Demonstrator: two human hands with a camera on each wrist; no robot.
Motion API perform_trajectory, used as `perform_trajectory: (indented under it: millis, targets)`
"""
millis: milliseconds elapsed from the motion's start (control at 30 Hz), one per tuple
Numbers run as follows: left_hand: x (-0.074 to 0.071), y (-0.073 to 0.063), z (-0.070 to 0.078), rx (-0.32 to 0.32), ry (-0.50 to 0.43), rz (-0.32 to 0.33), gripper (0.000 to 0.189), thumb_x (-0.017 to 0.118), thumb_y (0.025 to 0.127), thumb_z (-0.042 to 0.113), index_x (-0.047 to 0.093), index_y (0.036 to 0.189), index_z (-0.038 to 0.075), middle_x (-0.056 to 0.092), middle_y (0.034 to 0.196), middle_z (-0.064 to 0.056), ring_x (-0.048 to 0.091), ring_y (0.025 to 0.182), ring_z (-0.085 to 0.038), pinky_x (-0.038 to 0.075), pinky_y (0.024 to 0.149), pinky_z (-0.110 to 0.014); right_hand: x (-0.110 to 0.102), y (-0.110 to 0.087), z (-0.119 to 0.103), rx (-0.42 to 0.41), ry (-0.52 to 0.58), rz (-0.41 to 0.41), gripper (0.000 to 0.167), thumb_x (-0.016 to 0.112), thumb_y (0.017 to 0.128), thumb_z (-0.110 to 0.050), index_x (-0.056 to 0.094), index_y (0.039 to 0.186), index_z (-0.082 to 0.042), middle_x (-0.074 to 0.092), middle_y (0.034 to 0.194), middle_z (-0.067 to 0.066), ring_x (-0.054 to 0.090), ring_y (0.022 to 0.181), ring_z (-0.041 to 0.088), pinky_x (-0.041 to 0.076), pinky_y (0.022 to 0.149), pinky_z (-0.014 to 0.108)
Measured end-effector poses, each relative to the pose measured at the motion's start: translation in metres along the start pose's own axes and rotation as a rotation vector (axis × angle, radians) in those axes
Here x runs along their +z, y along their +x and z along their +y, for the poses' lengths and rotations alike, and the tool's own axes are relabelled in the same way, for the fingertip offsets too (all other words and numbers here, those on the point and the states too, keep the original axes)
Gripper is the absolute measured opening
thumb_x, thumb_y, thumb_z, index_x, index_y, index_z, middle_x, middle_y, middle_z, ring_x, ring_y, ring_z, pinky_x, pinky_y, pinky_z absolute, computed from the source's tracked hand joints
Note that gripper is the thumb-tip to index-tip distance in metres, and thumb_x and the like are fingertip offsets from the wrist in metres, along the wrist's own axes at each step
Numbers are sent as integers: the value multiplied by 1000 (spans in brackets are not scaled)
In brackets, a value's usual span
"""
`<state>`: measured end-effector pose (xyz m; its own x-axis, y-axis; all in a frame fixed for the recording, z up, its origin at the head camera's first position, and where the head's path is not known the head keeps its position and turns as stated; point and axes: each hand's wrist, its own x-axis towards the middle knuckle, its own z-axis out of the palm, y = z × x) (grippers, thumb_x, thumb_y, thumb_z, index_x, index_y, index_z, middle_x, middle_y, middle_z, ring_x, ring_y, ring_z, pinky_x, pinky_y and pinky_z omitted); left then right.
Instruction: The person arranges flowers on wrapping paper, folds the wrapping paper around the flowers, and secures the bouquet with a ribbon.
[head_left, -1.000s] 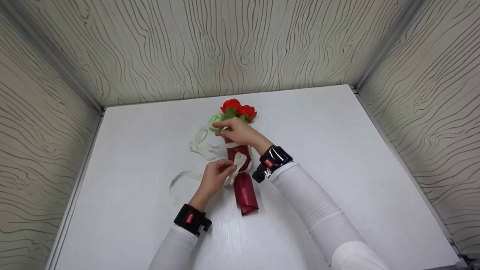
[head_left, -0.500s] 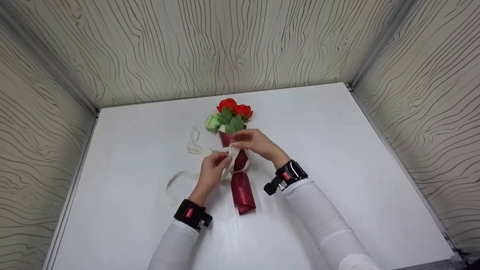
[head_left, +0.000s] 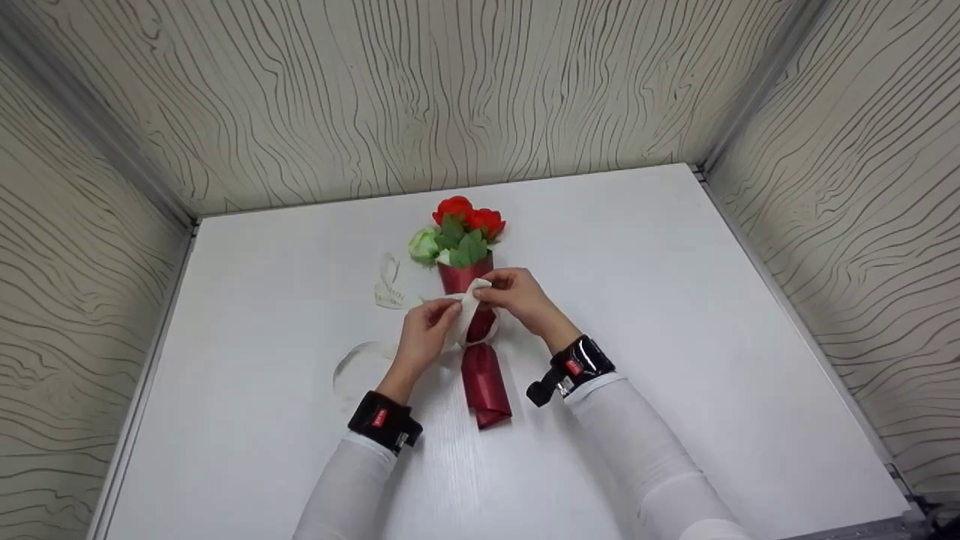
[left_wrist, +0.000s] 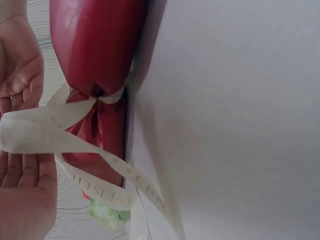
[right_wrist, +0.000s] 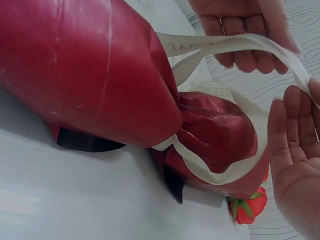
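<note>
A bouquet wrapped in dark red paper (head_left: 486,382) lies on the table, its top pointing away from me. Red flowers (head_left: 455,214), a pale green flower (head_left: 424,245) and green leaves stick out of the far end. Cream ribbon (left_wrist: 30,132) with printed letters circles the cinched middle and rises in a loop above it. From the left, my left hand (head_left: 424,334) pinches this raised ribbon between thumb and fingers. Opposite it, my right hand (head_left: 521,300) pinches the ribbon's upper part. The ribbon's wrap round the waist shows in the right wrist view beside the gathered paper (right_wrist: 215,135).
Loose ribbon tails (head_left: 390,292) lie on the white table (head_left: 270,300) left of the bouquet, one curving nearer to me. Wood-grain patterned panels (head_left: 450,97) enclose the table at the back and both sides.
My right hand has come down from over the flowers and taken hold of the ribbon, uncovering the leaves and the wrap's upper rim. My left hand keeps its pinch, shifted slightly.
</note>
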<state>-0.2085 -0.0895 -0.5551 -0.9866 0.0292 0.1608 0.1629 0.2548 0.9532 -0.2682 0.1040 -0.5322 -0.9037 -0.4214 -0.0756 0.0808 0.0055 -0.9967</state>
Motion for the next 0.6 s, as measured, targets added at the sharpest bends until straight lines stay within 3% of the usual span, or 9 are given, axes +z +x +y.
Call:
perform_trajectory:
  millis: [133,367,600]
  targets:
    - [-16,8,-11,40,177,36,21,62,98,13,71,105,-4,71,93,-12,67,86,-25,52,78,-38,-3,-1,-1,-14,59,16,14,70,87,-2,69,100,4,71,87,8,70,77,19,57,75,36]
    - [-51,24,-39,67,679,85,20,70,87,2,68,106,-5,62,101,-19,60,95,-36,49,83,-47,-9,-3,-1,-18,52,41,18,69,89,-1,66,103,9,70,86,10,71,75,20,58,73,38]
    - [-72,32,-51,46,945,-51,47,71,87,2,57,132,-2,48,139,-24,42,130,-42,40,100,-54,-11,-2,2,-21,35,47,15,69,88,-1,67,101,7,70,85,8,71,74,18,58,71,35]
